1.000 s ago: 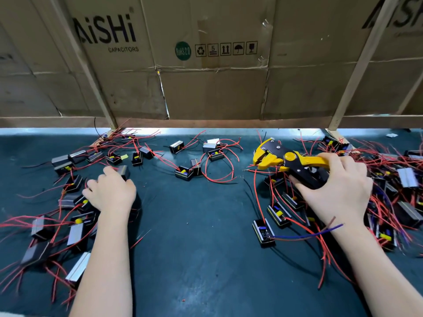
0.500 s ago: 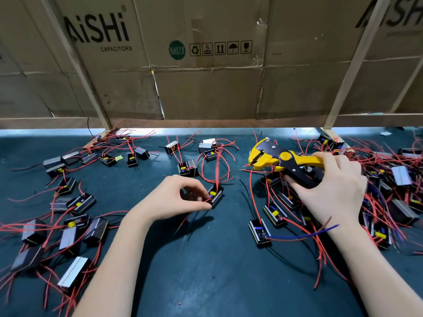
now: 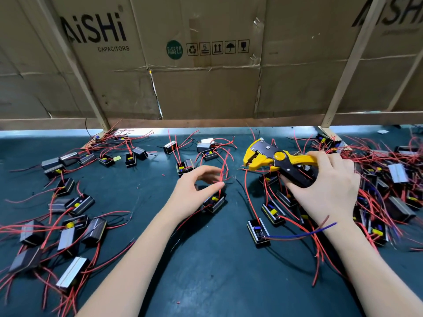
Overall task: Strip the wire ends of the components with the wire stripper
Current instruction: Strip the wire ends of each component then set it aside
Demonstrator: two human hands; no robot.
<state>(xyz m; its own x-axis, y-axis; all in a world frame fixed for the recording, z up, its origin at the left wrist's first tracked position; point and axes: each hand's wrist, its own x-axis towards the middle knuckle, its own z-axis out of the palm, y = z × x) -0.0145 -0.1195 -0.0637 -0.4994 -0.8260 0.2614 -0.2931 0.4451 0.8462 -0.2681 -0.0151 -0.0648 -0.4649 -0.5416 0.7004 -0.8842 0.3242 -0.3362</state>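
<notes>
My right hand point(image 3: 325, 191) grips the yellow-and-black wire stripper point(image 3: 278, 162) above the dark green mat point(image 3: 206, 259). My left hand point(image 3: 194, 191), fingers loosely spread, hovers over a small black boxed component point(image 3: 214, 202), its red wire point(image 3: 223, 170) blurred beside my fingertips.

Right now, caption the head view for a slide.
Left hand reaching for red wire; right hand grips yellow wire stripper.

light: bright strip at back – soft shadows | edges bowed | left hand point(image 3: 196, 191) motion-blurred
</notes>
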